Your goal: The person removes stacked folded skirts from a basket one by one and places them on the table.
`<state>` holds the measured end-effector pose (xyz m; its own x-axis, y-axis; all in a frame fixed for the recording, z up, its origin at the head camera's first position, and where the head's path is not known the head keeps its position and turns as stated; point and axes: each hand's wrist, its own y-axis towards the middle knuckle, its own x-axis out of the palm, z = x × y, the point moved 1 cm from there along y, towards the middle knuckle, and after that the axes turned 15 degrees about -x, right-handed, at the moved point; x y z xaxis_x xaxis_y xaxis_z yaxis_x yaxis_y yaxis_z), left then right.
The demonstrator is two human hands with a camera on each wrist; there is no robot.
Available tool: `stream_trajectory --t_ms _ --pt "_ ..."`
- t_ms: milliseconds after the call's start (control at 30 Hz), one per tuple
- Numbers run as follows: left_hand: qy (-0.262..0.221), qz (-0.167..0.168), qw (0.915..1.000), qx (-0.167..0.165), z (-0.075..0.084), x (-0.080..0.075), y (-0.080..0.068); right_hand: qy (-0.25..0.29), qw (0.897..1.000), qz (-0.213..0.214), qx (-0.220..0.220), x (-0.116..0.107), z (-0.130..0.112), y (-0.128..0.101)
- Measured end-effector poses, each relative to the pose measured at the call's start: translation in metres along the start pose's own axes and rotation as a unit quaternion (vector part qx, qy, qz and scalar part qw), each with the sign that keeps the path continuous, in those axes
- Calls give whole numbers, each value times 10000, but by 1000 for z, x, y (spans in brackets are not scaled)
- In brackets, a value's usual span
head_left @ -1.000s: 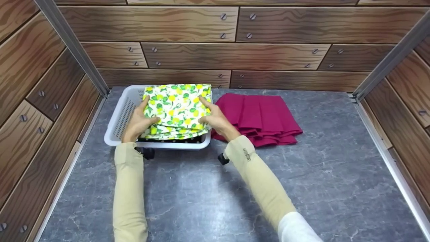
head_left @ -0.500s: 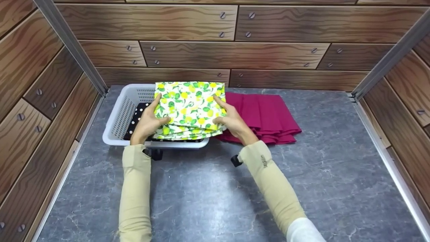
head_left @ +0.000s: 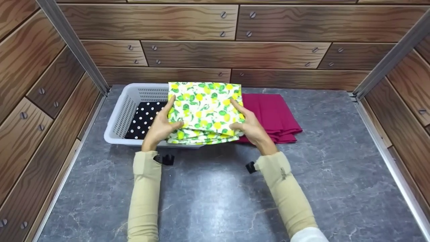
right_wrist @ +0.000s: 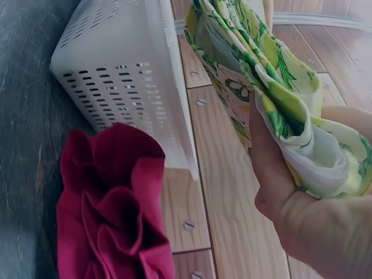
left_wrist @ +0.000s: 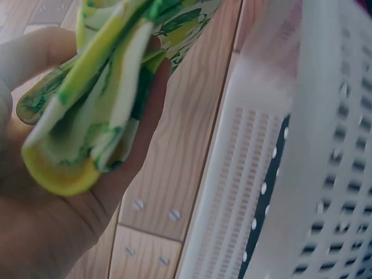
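We see the lemon cloth [head_left: 204, 111] hiding the basket's [head_left: 122, 114] right end; left hand [head_left: 160, 129] and right hand [head_left: 252, 129] pinch its near corners.

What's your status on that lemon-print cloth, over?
Both hands, left and right, grip the folded lemon-print cloth. Cloth held above basket edge and red cloth. Nothing obstructing.
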<state>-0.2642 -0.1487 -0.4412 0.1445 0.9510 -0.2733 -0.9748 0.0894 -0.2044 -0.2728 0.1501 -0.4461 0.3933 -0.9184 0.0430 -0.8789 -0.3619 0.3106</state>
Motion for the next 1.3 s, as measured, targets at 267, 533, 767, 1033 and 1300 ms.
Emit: stream_trajectory --t_ms 267,533,767,1033,1300 --pt "-375 -496 9981 28 -2 32 -18 -462 9985 16 -304 -23 -6 -38" --pt "-327 -981 9945 143 -11 63 -34 -701 9971 157 -248 -44 -6 -81" --pt "-265 -1436 9888 298 -22 86 -48 -942 9954 50 -186 -61 -6 -113" --pt "291 -1500 9870 499 -42 117 -57 -690 9969 -43 370 -78 1 -149" --pt "665 -1782 9814 242 -69 143 -57 -1261 9881 -97 872 -90 20 -176"
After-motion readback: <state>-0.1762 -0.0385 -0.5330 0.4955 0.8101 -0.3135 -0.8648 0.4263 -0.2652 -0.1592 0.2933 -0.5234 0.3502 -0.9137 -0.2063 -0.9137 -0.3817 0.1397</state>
